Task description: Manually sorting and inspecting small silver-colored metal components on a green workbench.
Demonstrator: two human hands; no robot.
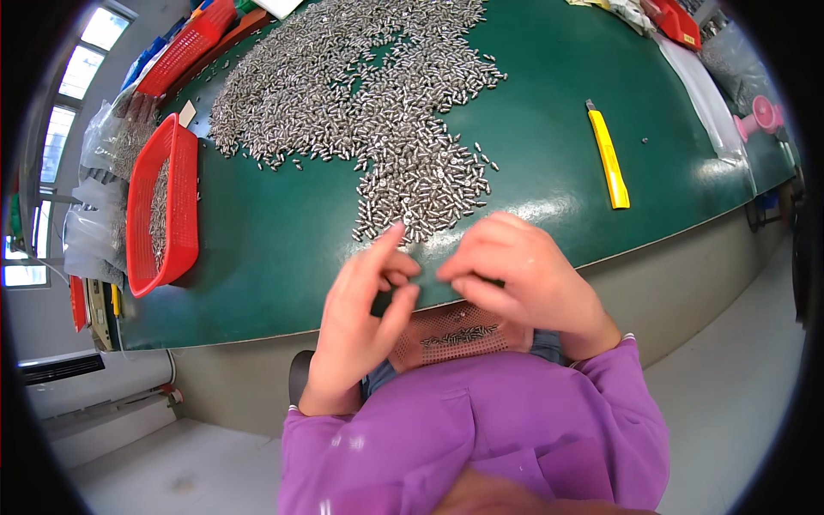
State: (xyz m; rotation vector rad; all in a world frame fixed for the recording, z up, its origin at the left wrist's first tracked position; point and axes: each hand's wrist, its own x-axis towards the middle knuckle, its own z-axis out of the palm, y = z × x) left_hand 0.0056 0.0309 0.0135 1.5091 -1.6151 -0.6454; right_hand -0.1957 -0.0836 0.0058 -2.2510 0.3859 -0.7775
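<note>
- On the lap, a pink perforated plastic basket (pixel 512 336) holds small silvery metal pieces (pixel 463 335).
- Above it, the left hand (pixel 354 300) is half open, thumb apart; the right hand (pixel 534 276) curls (around anything? I can't tell).
- Just beyond, a broad heap of silvery pieces (pixel 318 107) covers part of the green tabletop (pixel 549 146).

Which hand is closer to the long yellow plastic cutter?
Right: the right hand is left of the long yellow plastic cutter; the left hand is farther left.
</note>
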